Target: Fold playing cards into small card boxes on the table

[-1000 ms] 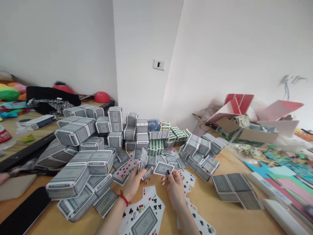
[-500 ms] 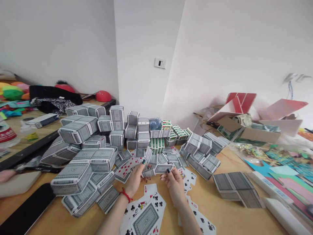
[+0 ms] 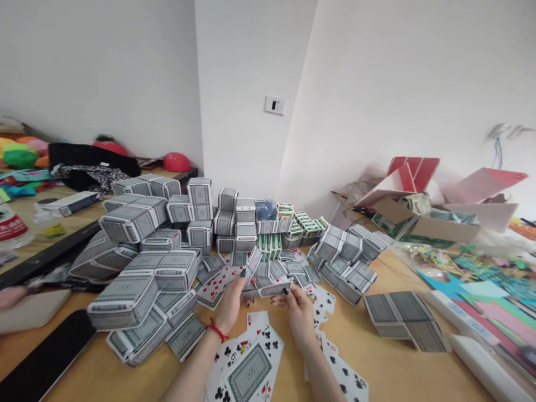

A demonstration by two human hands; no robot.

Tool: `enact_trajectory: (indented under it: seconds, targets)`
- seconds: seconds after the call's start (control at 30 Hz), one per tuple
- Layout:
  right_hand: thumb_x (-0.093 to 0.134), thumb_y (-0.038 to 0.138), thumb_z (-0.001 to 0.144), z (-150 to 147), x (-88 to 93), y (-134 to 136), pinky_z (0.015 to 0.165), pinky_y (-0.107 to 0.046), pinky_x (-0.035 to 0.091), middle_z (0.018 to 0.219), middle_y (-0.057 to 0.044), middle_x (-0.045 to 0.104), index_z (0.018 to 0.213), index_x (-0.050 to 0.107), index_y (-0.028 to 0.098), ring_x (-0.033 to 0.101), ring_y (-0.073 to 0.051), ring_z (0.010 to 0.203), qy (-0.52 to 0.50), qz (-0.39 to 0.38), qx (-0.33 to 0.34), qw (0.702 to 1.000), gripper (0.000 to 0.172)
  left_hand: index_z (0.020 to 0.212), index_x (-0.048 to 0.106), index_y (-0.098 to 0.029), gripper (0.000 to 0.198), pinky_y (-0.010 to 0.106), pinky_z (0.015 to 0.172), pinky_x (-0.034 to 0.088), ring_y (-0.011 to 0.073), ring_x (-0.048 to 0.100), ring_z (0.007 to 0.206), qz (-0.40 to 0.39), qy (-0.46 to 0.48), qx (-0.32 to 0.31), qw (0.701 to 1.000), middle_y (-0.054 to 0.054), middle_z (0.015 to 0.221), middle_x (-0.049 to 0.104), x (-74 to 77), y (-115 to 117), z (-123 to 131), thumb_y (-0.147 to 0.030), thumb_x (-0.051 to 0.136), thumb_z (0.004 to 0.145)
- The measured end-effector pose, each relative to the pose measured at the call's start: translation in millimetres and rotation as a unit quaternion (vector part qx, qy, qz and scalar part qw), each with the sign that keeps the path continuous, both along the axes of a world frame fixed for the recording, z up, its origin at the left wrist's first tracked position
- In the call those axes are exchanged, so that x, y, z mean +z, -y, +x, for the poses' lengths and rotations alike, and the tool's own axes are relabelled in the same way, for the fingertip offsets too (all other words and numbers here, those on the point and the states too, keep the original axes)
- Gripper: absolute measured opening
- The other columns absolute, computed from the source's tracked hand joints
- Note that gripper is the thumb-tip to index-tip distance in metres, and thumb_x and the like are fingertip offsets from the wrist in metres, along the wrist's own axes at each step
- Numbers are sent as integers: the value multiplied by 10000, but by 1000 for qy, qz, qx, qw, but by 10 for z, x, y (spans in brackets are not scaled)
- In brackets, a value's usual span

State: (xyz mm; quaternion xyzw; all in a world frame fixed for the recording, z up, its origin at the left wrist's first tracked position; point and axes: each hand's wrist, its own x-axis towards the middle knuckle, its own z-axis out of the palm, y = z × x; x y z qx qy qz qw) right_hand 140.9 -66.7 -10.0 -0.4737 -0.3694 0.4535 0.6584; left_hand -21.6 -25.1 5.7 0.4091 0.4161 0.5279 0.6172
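Note:
Between my hands is a piece made of folded grey-backed playing cards (image 3: 272, 290). My left hand (image 3: 233, 301), with a red string at the wrist, is closed on its left part, where one card stands up at a slant. The fingers of my right hand (image 3: 296, 310) pinch its right end. Loose cards, some face up, lie below on the table, with a grey-backed card (image 3: 250, 367) on top of them. Behind my hands are scattered grey cards and a red diamonds card (image 3: 215, 286).
Stacked grey card boxes (image 3: 125, 298) fill the left side. More card blocks (image 3: 343, 262) and a flat card piece (image 3: 406, 318) stand at the right. Green-white card packs (image 3: 269, 245) are at the back. An open carton (image 3: 444, 230) and coloured paper lie far right.
The folded card piece has tilted, so that its front shows narrower. My right fingers have shifted slightly left along it. Both hands keep hold.

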Motion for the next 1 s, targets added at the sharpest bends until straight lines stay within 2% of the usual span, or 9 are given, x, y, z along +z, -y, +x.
enact_trajectory:
  seconds: [0.1, 0.3, 0.47, 0.6, 0.7, 0.83, 1.0]
  targets:
    - [623, 412, 688, -3, -20, -10, 544, -318, 453, 569, 6, 603, 721, 586, 217, 575, -176, 511, 3, -2, 0, 1000, 201, 760, 637, -161, 321, 241, 483, 397, 145, 534, 537, 37, -43, -23, 998, 33, 682, 628, 30, 3, -9, -452, 505, 734]
    - [625, 417, 684, -11, -23, -9, 516, -321, 456, 580, -7, 621, 785, 599, 209, 580, -183, 498, 3, 0, -4, 1000, 233, 745, 650, -170, 388, 263, 447, 367, 161, 494, 452, 13, -61, 6, 998, 37, 534, 591, 51, -18, 8, -481, 421, 777]
    - [628, 417, 678, -18, 1, 1, 515, -332, 477, 565, -16, 632, 760, 590, 200, 589, -190, 488, 1, -6, -10, 1000, 235, 727, 653, -167, 380, 299, 551, 429, 190, 548, 524, 7, -42, 19, 999, 60, 582, 612, 42, -22, 11, -497, 467, 761]
    - [623, 414, 684, -25, 30, 16, 568, -355, 506, 582, -25, 652, 744, 578, 193, 605, -192, 499, 6, 7, -6, 1000, 234, 742, 653, -157, 434, 319, 614, 449, 202, 562, 536, 24, -98, 20, 995, 57, 533, 599, 57, -12, 3, -504, 398, 796]
    - [608, 420, 695, -30, 29, 21, 570, -362, 515, 584, -28, 656, 765, 577, 188, 613, -198, 502, 17, 9, 3, 1000, 245, 740, 648, -147, 504, 325, 687, 459, 213, 600, 638, 46, -147, 25, 988, 84, 629, 648, 83, -3, 3, -500, 299, 829]
    - [593, 452, 703, -44, 7, 21, 573, -362, 518, 601, -38, 658, 777, 592, 189, 629, -215, 544, 39, 13, 8, 999, 273, 768, 643, -147, 511, 323, 735, 457, 223, 619, 741, 59, -192, 22, 979, 106, 720, 672, 88, 11, 16, -483, 264, 838]
    - [572, 468, 723, -99, 4, 31, 607, -368, 521, 659, -40, 657, 787, 612, 200, 639, -220, 597, 67, 20, 42, 997, 278, 788, 641, -145, 504, 303, 685, 461, 204, 612, 685, 69, -193, 12, 979, 112, 752, 671, 72, 34, 37, -471, 260, 843]
